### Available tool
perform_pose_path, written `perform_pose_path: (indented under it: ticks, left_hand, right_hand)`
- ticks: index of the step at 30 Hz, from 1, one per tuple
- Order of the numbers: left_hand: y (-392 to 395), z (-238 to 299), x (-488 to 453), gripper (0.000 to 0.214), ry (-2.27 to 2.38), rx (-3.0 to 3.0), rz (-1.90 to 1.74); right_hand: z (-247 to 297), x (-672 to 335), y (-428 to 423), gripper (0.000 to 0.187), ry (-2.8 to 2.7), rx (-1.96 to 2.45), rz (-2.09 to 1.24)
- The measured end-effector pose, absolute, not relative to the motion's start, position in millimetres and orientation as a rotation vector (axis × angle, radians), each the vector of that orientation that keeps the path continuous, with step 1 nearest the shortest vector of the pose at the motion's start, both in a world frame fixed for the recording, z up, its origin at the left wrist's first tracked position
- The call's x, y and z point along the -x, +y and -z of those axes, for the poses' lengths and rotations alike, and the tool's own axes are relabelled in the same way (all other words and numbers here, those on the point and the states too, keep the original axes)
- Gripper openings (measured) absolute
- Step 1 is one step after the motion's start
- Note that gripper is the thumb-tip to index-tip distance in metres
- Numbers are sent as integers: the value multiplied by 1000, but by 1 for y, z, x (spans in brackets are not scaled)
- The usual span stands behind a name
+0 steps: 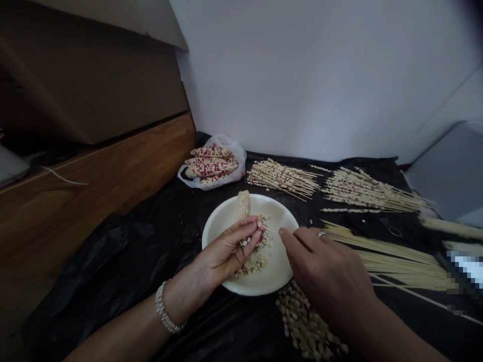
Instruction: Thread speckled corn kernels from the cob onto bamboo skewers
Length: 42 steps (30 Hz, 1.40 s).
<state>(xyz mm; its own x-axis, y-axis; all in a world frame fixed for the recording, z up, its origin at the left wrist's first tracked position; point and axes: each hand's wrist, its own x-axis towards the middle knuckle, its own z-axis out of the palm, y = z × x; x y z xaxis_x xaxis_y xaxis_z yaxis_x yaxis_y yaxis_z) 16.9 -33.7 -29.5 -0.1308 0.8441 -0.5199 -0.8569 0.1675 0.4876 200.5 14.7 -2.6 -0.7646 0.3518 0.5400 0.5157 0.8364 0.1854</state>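
My left hand (221,251) is over a white bowl (284,259), with thumb and fingers pinched on a pale corn kernel (260,224). More kernels seem to lie in its curled fingers. A thin wooden skewer (270,229) runs from that kernel toward my right hand (328,269), which is closed around the skewer's other part; most of its length is hidden. Loose corn kernels (252,265) are in the bowl. A mostly bare corncob (243,202) leans on the bowl's far rim, behind my left fingers.
Black plastic sheeting (136,261) covers the surface. Behind the bowl are a bag of speckled corn cobs (213,163) and two bundles of kernel-threaded skewers (281,176). Plain skewers (400,264) lie at right, a kernel pile (302,324) in front. A white wall (302,75) rises behind.
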Motion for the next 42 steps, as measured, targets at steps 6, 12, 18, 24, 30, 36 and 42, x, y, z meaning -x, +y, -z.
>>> perform_pose_path:
  ticks: [6,12,18,24,30,36,42]
  left_hand:
    - [-34,28,-18,26,918,30,-1472]
    - [-36,24,-20,25,920,1,-1448]
    - [-36,22,-19,26,913,-103,-1431]
    - [-38,25,-17,31,882,-201,-1381]
    - [-40,25,-19,31,895,-209,-1344]
    - [-40,21,-27,25,853,-116,-1317]
    - [-37,16,-21,26,734,-25,-1299]
  right_hand:
    - [0,-200,13,22,-2504,620,492]
    - [1,-198,10,28,-2487,607,555]
    - [0,-198,5,30,-2473,590,637]
    - [-2,-197,4,28,-2462,578,653]
    - [4,-193,1,27,-2456,576,610]
    - [7,-190,5,21,-2470,556,542]
    - [-1,-200,16,19,-2459,649,603]
